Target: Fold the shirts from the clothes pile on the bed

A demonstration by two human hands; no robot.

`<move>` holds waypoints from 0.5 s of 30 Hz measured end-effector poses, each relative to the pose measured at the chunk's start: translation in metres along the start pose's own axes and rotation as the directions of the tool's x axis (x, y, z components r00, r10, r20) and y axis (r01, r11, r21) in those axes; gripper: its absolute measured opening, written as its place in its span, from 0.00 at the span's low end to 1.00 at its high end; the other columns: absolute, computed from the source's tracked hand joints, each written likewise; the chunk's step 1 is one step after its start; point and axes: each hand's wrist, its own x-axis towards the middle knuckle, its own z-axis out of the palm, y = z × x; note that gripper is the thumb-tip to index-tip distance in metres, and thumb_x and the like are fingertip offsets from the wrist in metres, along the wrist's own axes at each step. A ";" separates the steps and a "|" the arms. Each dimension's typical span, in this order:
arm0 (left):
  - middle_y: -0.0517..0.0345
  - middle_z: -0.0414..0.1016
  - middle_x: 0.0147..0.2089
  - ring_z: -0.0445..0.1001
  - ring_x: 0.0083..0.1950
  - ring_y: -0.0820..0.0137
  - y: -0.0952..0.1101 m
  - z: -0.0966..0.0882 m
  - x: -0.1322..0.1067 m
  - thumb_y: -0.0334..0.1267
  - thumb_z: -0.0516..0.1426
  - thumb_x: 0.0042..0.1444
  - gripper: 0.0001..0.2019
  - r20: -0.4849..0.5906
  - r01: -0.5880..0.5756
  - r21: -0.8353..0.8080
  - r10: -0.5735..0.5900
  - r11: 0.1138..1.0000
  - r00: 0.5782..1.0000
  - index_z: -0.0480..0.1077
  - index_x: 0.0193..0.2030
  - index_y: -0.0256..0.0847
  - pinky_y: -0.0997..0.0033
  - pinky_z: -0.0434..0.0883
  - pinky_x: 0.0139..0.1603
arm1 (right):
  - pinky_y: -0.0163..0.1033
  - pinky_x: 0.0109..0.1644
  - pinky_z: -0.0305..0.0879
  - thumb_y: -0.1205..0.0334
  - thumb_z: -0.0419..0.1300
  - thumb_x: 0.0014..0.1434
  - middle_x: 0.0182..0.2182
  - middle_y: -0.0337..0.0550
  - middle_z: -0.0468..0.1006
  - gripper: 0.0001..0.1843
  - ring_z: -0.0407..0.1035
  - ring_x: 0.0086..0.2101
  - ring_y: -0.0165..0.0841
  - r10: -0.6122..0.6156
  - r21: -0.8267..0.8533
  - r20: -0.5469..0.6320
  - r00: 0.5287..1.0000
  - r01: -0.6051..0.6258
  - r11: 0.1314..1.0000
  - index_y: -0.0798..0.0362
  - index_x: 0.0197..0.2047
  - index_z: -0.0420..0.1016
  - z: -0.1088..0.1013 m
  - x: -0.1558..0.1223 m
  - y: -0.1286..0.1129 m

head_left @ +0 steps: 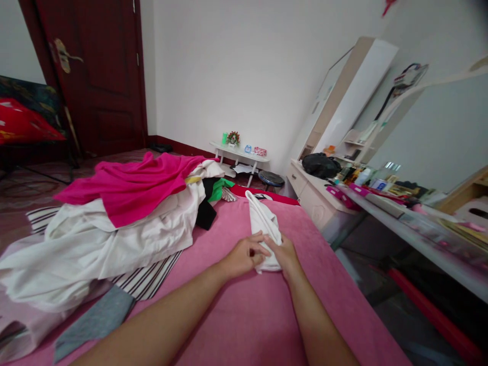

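Note:
A white garment (262, 216), folded into a narrow bundle, lies on the pink bed cover (244, 315) in front of me. My left hand (244, 255) is at its left side, fingers curled over the fabric and the thumb bent toward them. From the right side, my right hand (285, 254) grips the same bundle, fingers reaching across the cloth near the left fingertips. The far end of the bundle rises to a loose, rolled fold. What kind of garment it is, I cannot tell.
A heap of clothes fills the left of the bed, with a bright pink garment (145, 178) over white clothing (125, 249). A red garment (282, 196) lies at the far edge. To the right stand a cluttered dressing table (310, 190) and a glass-topped table (404, 234).

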 end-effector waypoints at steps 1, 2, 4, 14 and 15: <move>0.53 0.76 0.52 0.73 0.53 0.64 -0.006 0.000 0.003 0.26 0.54 0.55 0.12 -0.086 0.062 -0.040 -0.065 0.997 0.994 0.78 0.38 0.39 0.66 0.69 0.55 | 0.39 0.30 0.70 0.52 0.67 0.43 0.32 0.48 0.82 0.24 0.74 0.29 0.38 0.029 0.042 -0.017 0.999 -0.028 0.999 0.60 0.40 0.80 -0.001 0.000 0.002; 0.52 0.78 0.47 0.76 0.48 0.66 -0.012 0.000 0.005 0.24 0.50 0.56 0.14 -0.162 0.105 -0.063 -0.114 0.992 0.980 0.77 0.39 0.38 0.67 0.71 0.51 | 0.38 0.27 0.69 0.52 0.67 0.42 0.30 0.47 0.81 0.23 0.73 0.26 0.37 0.050 0.076 -0.045 0.998 -0.046 0.996 0.60 0.38 0.80 -0.003 0.000 0.004; 0.53 0.79 0.40 0.77 0.42 0.69 -0.023 0.000 0.008 0.22 0.46 0.55 0.18 -0.258 0.139 -0.066 -0.152 0.988 0.954 0.75 0.41 0.35 0.69 0.72 0.46 | 0.37 0.24 0.66 0.51 0.66 0.42 0.26 0.45 0.80 0.22 0.71 0.23 0.35 0.055 0.109 -0.126 0.990 -0.041 0.993 0.61 0.36 0.80 -0.008 0.005 0.005; 0.60 0.78 0.37 0.76 0.39 0.71 -0.031 0.009 0.009 0.22 0.51 0.51 0.17 -0.238 0.126 0.048 -0.111 0.991 0.965 0.73 0.44 0.40 0.74 0.71 0.44 | 0.46 0.52 0.65 0.56 0.57 0.49 0.44 0.58 0.79 0.25 0.71 0.46 0.46 -0.338 -0.440 -0.400 0.852 0.145 0.886 0.63 0.46 0.79 -0.087 0.142 -0.049; 0.60 0.78 0.37 0.76 0.39 0.71 -0.030 0.008 0.009 0.23 0.51 0.51 0.17 -0.234 0.132 0.061 -0.114 0.989 0.966 0.73 0.45 0.41 0.74 0.71 0.44 | 0.47 0.54 0.63 0.56 0.56 0.50 0.47 0.58 0.78 0.25 0.70 0.48 0.46 -0.344 -0.474 -0.401 0.849 0.129 0.871 0.63 0.48 0.78 -0.095 0.155 -0.049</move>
